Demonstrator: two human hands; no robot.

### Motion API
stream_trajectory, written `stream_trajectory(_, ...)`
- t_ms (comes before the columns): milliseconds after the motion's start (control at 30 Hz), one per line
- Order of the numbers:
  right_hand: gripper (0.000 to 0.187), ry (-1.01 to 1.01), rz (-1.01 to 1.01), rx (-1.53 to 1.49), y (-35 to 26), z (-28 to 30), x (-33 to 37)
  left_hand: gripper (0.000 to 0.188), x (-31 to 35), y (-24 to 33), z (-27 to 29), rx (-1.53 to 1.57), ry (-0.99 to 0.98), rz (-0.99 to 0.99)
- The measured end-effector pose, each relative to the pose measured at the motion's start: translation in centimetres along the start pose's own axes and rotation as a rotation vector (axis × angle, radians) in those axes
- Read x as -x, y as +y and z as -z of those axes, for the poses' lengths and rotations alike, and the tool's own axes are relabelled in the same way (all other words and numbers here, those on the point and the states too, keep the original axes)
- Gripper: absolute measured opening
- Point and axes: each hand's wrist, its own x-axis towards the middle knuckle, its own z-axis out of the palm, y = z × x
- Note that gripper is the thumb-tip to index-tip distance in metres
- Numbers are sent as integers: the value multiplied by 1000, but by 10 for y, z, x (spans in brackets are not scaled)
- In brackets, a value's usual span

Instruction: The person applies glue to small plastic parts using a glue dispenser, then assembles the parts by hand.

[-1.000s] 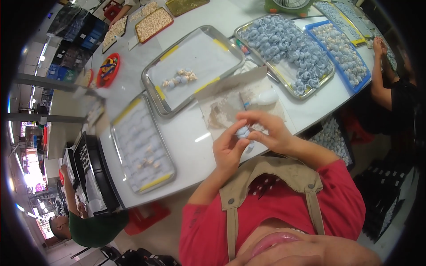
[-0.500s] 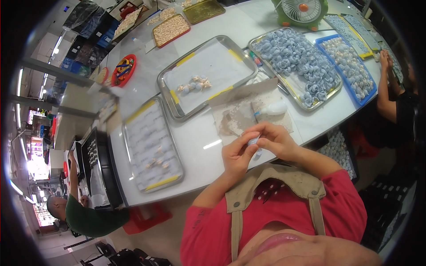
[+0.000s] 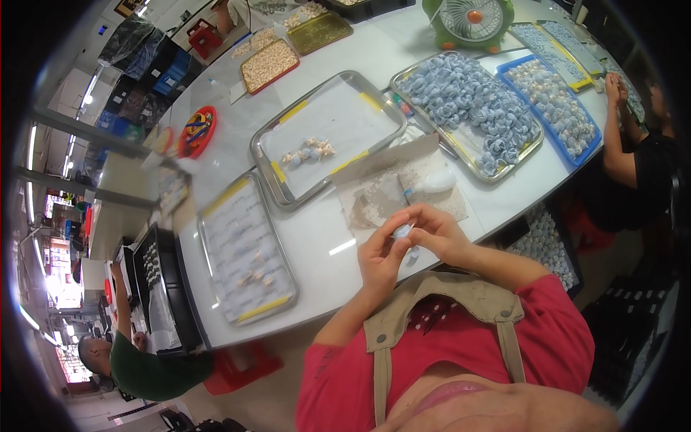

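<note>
My left hand (image 3: pixel 380 261) and my right hand (image 3: pixel 440 237) meet above the near table edge, fingers closed around a small pale blue petal-like piece (image 3: pixel 403 231). Fingertips cover part of it. Just below them shows another small pale blue piece (image 3: pixel 413 255); whether it hangs or lies on the table is unclear. Beyond my hands is a stained cardboard sheet (image 3: pixel 367 205), with a white squeeze bottle (image 3: pixel 436 181) lying on it. Farther off, a paper-lined metal tray (image 3: pixel 253 155) bears a few blue and cream pieces (image 3: pixel 308 153).
At the left lies a metal tray (image 3: pixel 294 288) with rows of pale pieces. Right of centre, another metal tray (image 3: pixel 497 177) is heaped with blue flower-like pieces, beside a blue tray (image 3: pixel 601 137). A green fan (image 3: pixel 471 21) stands behind. Co-workers sit at both sides.
The whole view has shifted slightly. My hands stay together, but the fingers have shifted around the blue piece, so more of it shows.
</note>
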Motion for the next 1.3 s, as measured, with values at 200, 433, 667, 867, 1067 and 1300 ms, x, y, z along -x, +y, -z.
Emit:
stream_trajectory(200,31,-43,-18,-33,-4,3,1,37,0,-3,-1,98,-31,38)
stream_trajectory(433,32,-34,16,-33,2,6,4,35,-2,1,-3,1,-49,56)
stream_trajectory(667,31,-12,1,-33,3,5,3,35,-4,5,-5,25,-61,63)
stream_trajectory(867,31,-18,-8,-31,4,5,5,36,0,0,-4,58,-36,71)
stream_trajectory(1067,32,-26,-48,-75,8,7,2,35,0,0,-3,37,-33,85)
stream_trajectory(1300,35,-87,50,2,-4,5,3,35,0,12,0,74,-103,82)
